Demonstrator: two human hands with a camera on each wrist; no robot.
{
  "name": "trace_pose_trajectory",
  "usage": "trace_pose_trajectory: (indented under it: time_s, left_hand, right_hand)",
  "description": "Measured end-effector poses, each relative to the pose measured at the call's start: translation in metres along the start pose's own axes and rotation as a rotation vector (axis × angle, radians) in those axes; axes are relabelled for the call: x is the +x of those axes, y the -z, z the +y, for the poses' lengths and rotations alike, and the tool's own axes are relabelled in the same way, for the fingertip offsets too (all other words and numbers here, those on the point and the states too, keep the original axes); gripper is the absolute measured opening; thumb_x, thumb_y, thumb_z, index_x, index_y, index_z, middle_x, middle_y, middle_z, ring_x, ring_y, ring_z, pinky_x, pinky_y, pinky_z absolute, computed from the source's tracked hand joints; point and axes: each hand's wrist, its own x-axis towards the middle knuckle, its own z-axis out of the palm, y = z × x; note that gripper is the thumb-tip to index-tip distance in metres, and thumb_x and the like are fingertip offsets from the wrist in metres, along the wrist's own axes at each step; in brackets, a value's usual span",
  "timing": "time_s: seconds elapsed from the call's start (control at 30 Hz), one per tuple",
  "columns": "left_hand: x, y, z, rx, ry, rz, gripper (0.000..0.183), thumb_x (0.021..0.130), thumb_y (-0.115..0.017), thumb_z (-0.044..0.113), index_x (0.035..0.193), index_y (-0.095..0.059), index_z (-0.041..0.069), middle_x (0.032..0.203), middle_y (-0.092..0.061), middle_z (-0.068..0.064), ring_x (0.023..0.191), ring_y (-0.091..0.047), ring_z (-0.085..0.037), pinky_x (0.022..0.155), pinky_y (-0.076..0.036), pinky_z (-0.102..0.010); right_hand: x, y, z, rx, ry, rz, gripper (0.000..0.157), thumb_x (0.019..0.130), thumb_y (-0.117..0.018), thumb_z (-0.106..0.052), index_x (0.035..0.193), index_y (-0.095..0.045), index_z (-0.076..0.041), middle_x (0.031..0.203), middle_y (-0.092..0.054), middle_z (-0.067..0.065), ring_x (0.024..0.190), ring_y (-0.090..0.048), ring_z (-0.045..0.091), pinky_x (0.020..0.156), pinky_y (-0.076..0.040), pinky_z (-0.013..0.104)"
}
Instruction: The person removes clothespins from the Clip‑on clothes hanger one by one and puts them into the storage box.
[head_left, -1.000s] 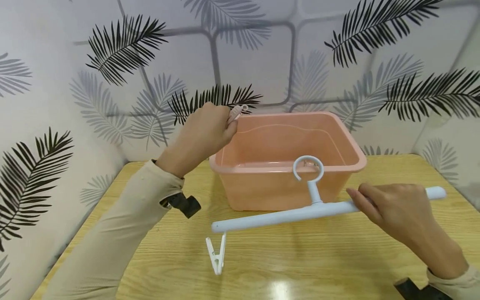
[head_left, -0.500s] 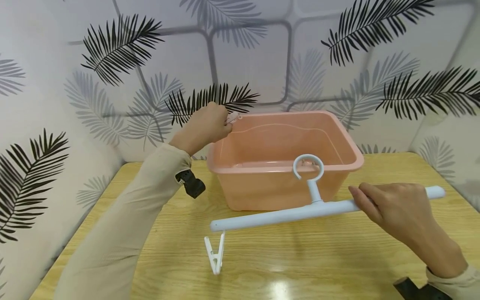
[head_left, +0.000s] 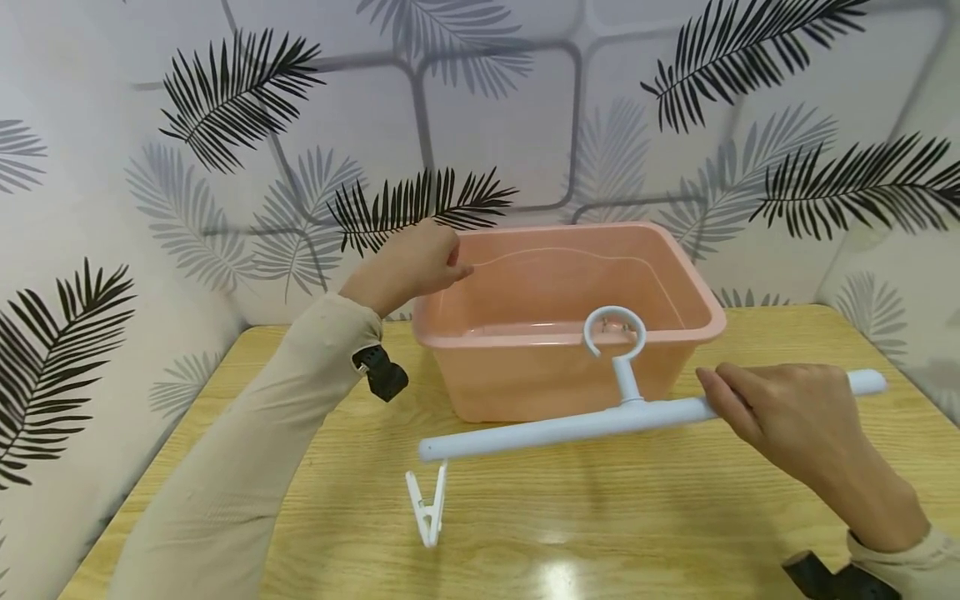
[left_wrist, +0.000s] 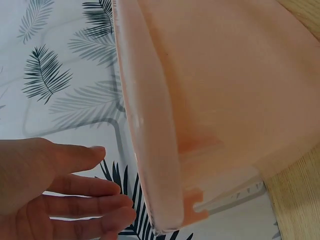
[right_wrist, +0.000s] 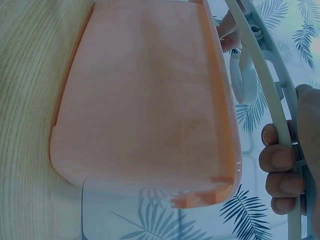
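A pale blue clothes hanger with a round hook is gripped near its right end by my right hand. In the right wrist view its fingers curl round the bar. A white clip hangs below the hanger's left end. My left hand is over the back left corner of a peach plastic tub. In the left wrist view that hand's fingers are loosely spread beside the tub rim, holding nothing. The front wall hides part of the tub's floor.
The tub stands at the back of a wooden table, near a wall covered in feather-patterned paper. The hanger's hook overlaps the tub's front rim in the head view.
My left hand has let go of a small pale pink clip at the tub's back left corner; I no longer see the clip. My right hand and the hanger hardly moved.
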Motion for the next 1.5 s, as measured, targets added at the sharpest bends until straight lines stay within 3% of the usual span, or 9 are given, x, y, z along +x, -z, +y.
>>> trace_pose_trajectory:
  time_s: [0.2, 0.3, 0.5, 0.67, 0.8, 0.93, 1.2, 1.37, 1.5]
  left_hand:
    - [-0.005, -0.002, 0.001, 0.025, -0.036, 0.031, 0.041, 0.096, -0.058, 0.026, 0.061, -0.042, 0.012, 0.058, -0.037, 0.002, 0.054, -0.038, -0.012, 0.055, -0.036, -0.028]
    - [-0.015, -0.003, 0.003, 0.011, -0.056, 0.061, 0.035, 0.096, -0.056, 0.025, 0.065, -0.047, 0.011, 0.059, -0.042, 0.001, 0.055, -0.041, -0.013, 0.056, -0.037, -0.029]
    - [-0.053, 0.001, 0.012, -0.042, -0.113, 0.138, 0.024, 0.097, -0.056, 0.024, 0.082, -0.060, 0.006, 0.072, -0.059, -0.005, 0.061, -0.052, -0.017, 0.059, -0.045, -0.032]
    - [-0.084, 0.004, 0.016, -0.101, -0.164, 0.200, 0.022, 0.096, -0.059, 0.023, 0.090, -0.067, 0.003, 0.085, -0.068, -0.007, 0.074, -0.062, -0.020, 0.072, -0.051, -0.036]
    - [-0.111, -0.008, 0.004, -0.276, -0.137, 0.231, 0.022, 0.097, -0.058, 0.025, 0.098, -0.070, 0.006, 0.089, -0.069, -0.003, 0.081, -0.064, -0.019, 0.075, -0.051, -0.036]
    - [-0.134, -0.032, -0.009, -0.485, -0.066, 0.246, 0.026, 0.101, -0.053, 0.028, 0.102, -0.071, 0.008, 0.083, -0.068, 0.000, 0.076, -0.064, -0.015, 0.068, -0.052, -0.034]
    - [-0.154, -0.069, -0.014, -0.974, -0.126, 0.020, 0.038, 0.105, -0.041, 0.024, 0.107, -0.061, -0.007, 0.079, -0.066, -0.011, 0.071, -0.066, -0.021, 0.067, -0.056, -0.037]
    - [-0.162, -0.085, -0.009, -1.182, -0.127, -0.089, 0.033, 0.103, -0.047, 0.023, 0.104, -0.060, -0.008, 0.085, -0.066, -0.019, 0.074, -0.067, -0.025, 0.070, -0.056, -0.041]
    - [-0.166, -0.097, -0.004, -1.359, -0.147, -0.111, 0.030, 0.102, -0.049, 0.018, 0.109, -0.056, -0.011, 0.095, -0.066, -0.020, 0.083, -0.068, -0.027, 0.074, -0.056, -0.042]
  right_hand:
    - [0.001, 0.000, 0.000, 0.000, -0.014, -0.021, 0.050, 0.103, -0.031, -0.045, 0.058, -0.030, -0.024, 0.048, -0.018, -0.016, 0.041, -0.012, 0.001, 0.041, -0.006, 0.020]
    - [0.003, 0.000, -0.001, 0.004, -0.020, -0.010, 0.051, 0.103, -0.030, -0.046, 0.057, -0.031, -0.023, 0.047, -0.018, -0.015, 0.040, -0.012, 0.002, 0.041, -0.006, 0.020]
    - [0.011, -0.001, -0.003, -0.021, -0.017, 0.049, 0.052, 0.104, -0.029, -0.043, 0.057, -0.029, -0.021, 0.047, -0.017, -0.014, 0.040, -0.011, 0.003, 0.039, -0.006, 0.022]
    - [0.012, -0.002, -0.001, -0.047, -0.029, 0.078, 0.053, 0.105, -0.028, -0.042, 0.057, -0.030, -0.020, 0.047, -0.018, -0.011, 0.039, -0.011, 0.005, 0.038, -0.007, 0.024]
    - [0.009, -0.003, 0.002, -0.046, -0.072, 0.058, 0.054, 0.105, -0.026, -0.047, 0.058, -0.031, -0.019, 0.046, -0.018, -0.010, 0.039, -0.012, 0.006, 0.039, -0.006, 0.025]
    - [0.007, -0.005, 0.003, -0.025, -0.132, -0.008, 0.056, 0.103, -0.023, -0.054, 0.062, -0.036, -0.018, 0.046, -0.020, -0.008, 0.039, -0.014, 0.008, 0.039, -0.008, 0.026]
    - [0.009, -0.006, 0.001, 0.046, -0.187, -0.177, 0.062, 0.089, -0.030, -0.075, 0.068, -0.045, -0.019, 0.049, -0.026, -0.012, 0.040, -0.024, 0.007, 0.037, -0.016, 0.027]
    - [0.014, -0.009, -0.001, 0.016, -0.097, -0.115, 0.062, 0.090, -0.028, -0.074, 0.067, -0.044, -0.018, 0.050, -0.024, -0.013, 0.041, -0.019, 0.004, 0.037, -0.013, 0.025]
    - [0.020, -0.008, -0.004, 0.012, -0.045, -0.056, 0.062, 0.090, -0.030, -0.073, 0.065, -0.043, -0.018, 0.050, -0.022, -0.013, 0.041, -0.017, 0.002, 0.038, -0.012, 0.022]
